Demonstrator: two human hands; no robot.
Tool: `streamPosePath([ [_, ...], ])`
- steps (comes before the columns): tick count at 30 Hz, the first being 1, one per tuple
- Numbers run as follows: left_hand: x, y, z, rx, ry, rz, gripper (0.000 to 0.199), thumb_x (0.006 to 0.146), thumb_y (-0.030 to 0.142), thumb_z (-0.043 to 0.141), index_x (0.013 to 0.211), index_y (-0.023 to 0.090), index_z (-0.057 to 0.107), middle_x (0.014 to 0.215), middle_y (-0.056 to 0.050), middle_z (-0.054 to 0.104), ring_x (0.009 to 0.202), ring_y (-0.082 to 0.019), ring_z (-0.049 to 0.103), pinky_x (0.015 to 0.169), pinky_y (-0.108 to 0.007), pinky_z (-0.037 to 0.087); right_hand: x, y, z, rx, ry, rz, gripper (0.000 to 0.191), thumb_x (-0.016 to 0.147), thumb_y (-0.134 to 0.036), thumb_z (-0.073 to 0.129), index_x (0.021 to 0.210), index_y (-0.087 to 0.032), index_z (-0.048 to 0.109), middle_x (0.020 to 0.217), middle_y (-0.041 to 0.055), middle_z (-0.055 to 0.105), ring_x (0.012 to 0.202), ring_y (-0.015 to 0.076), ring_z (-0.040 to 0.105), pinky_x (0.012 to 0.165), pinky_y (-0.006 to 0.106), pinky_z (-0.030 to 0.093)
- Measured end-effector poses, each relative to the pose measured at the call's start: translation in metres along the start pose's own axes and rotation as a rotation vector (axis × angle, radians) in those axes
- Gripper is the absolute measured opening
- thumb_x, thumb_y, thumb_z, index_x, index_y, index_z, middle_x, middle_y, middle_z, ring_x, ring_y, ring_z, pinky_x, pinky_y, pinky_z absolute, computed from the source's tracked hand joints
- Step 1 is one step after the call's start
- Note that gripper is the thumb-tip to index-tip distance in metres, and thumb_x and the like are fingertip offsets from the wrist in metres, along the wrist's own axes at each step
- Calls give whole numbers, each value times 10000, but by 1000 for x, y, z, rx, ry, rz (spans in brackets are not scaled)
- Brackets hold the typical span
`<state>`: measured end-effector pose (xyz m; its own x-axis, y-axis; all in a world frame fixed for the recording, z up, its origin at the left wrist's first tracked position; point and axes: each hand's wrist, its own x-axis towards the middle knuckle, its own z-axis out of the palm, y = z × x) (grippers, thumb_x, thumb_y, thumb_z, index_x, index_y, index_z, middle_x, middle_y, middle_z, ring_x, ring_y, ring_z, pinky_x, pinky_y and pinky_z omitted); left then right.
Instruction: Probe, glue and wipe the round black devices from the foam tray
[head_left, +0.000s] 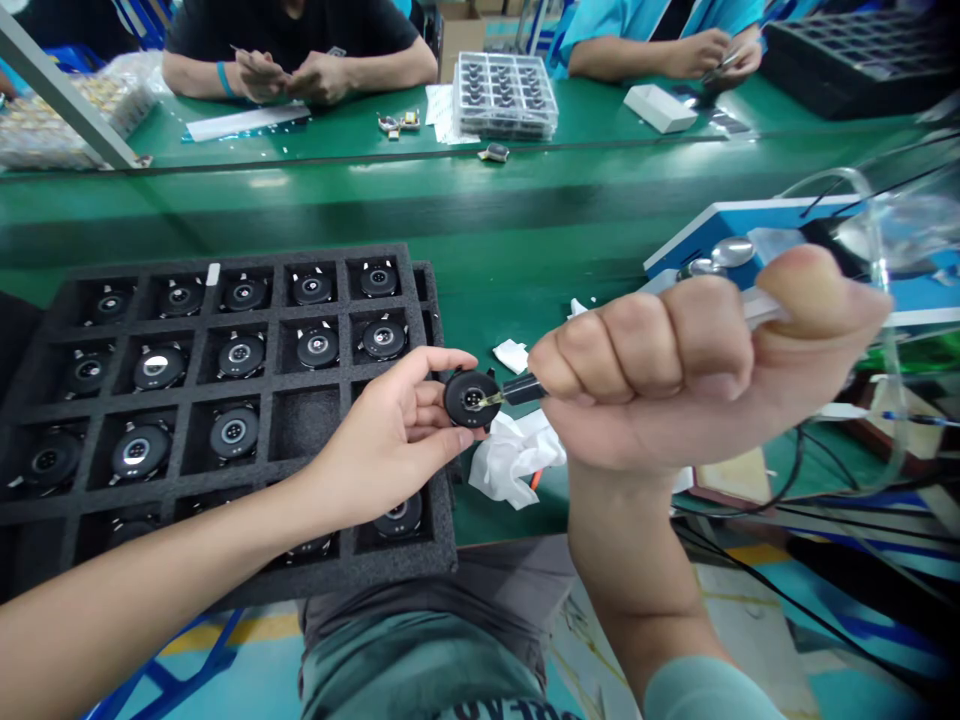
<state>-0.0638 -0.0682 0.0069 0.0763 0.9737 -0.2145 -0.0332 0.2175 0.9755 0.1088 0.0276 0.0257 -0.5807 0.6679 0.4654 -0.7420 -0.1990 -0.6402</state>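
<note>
My left hand pinches a round black smartwatch case by its edge, back side up, beside the right side of a black foam tray. Closed in a fist, my right hand grips a slim pen-like tool with a black collar and a thin yellowish tip. That tip meets the back of the case near its centre; whether it touches I cannot tell. A pale end of the tool shows by my thumb, and the rest is hidden in my fist. Several similar watch cases lie in the tray's compartments.
Crumpled white tissue lies below the tool. To the right are a blue-and-white device, a clear hose and dark cables. Across the green bench, two people work with their hands near a clear box of parts.
</note>
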Motion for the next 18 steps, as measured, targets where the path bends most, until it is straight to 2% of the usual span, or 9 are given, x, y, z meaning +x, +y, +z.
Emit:
streamPosePath([
  [10,0,1,-1,-21,4,-16,500,813,134,753,1251,182,516,946,-33,726,885,-168,740,836,-313,581,-4,-1,-7,24,3,2,681,957,-401,625,457,-201,209,435,-70,190,424,94,154,477,299,265],
  [18,-1,1,-2,-34,13,-28,492,810,124,766,1236,197,531,930,-25,729,885,-181,749,846,-326,585,-5,-5,-12,-27,39,20,697,916,-425,681,437,-198,229,411,-62,197,414,94,184,465,314,273],
])
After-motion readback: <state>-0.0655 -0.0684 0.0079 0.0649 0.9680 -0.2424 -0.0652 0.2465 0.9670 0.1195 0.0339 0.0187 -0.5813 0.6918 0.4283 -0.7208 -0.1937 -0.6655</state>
